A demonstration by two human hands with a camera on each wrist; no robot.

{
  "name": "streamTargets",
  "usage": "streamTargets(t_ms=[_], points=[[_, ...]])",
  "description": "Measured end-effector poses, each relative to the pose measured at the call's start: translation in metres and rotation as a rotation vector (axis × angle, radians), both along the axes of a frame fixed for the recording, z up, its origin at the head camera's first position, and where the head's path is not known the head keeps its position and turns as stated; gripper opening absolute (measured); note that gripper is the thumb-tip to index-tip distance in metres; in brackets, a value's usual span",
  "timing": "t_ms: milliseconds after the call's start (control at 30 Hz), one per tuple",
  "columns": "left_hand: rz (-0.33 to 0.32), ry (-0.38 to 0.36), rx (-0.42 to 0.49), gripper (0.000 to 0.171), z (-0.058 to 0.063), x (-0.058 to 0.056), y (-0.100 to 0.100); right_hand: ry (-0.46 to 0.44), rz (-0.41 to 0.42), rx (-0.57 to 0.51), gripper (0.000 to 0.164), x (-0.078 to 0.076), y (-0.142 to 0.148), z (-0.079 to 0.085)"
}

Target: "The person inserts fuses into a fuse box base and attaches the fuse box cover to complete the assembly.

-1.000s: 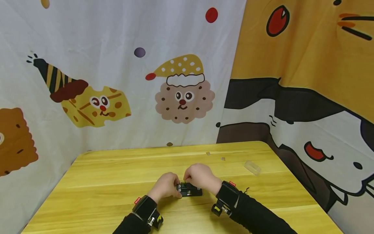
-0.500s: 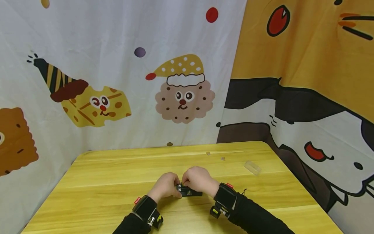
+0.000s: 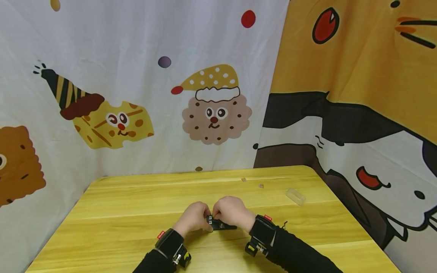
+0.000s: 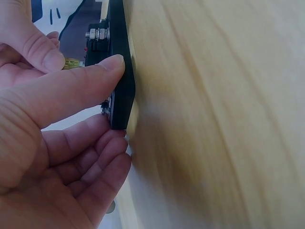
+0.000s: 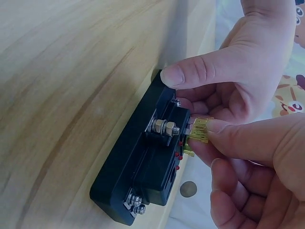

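A black fuse block (image 3: 221, 225) with metal studs, nuts and small red lights lies on the table. My left hand (image 3: 194, 217) holds its left end, the thumb pressing the front edge of the base (image 4: 121, 95) and the fingers behind it. Between thumb and index finger, my right hand (image 3: 233, 211) pinches a yellow blade fuse (image 5: 200, 130). The fuse's prongs point at the block's raised middle (image 5: 159, 167); how deep they sit cannot be told. Another yellow piece (image 5: 189, 153) shows just beside it, partly hidden by the fingers.
A clear plastic cover (image 3: 295, 196) lies on the wooden table (image 3: 136, 204) at the right. Two tiny clear pieces, one of them a small flake (image 3: 244, 179), lie near the far edge. A printed curtain (image 3: 143, 68) hangs behind the table.
My right hand has moved slightly left and down, closer to the fuse block, bringing the yellow fuse with it. The left hand and the block stay in place.
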State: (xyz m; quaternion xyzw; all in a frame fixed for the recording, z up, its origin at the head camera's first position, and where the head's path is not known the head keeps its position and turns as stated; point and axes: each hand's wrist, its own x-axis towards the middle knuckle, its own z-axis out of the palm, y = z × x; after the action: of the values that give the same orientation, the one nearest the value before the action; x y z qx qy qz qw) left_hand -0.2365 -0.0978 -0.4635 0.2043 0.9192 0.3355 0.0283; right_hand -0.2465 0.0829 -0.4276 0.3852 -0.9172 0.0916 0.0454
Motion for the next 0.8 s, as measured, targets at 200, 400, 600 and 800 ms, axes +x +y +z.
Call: streamTargets(t_ms=[200,400,600,800], points=[[0.008,-0.011,-0.012,0.035,-0.0035,-0.0013,-0.0001,0.007,-0.002,-0.003,0.009,0.0004,-0.0014,-0.0024],[0.007,-0.013,-0.011,0.035,-0.0037,-0.0012,0.0002,0.018,-0.007,0.003,0.009,0.0013,-0.0017,-0.0018],[0.009,-0.013,-0.013,0.034,-0.0033,-0.0018,0.0005,0.044,-0.004,0.010,0.010,0.0007,-0.0014,-0.0028],[0.013,-0.011,-0.022,0.034,-0.0023,-0.0023,0.0008,0.081,-0.001,0.020,0.012,-0.0005,-0.0020,-0.0058]])
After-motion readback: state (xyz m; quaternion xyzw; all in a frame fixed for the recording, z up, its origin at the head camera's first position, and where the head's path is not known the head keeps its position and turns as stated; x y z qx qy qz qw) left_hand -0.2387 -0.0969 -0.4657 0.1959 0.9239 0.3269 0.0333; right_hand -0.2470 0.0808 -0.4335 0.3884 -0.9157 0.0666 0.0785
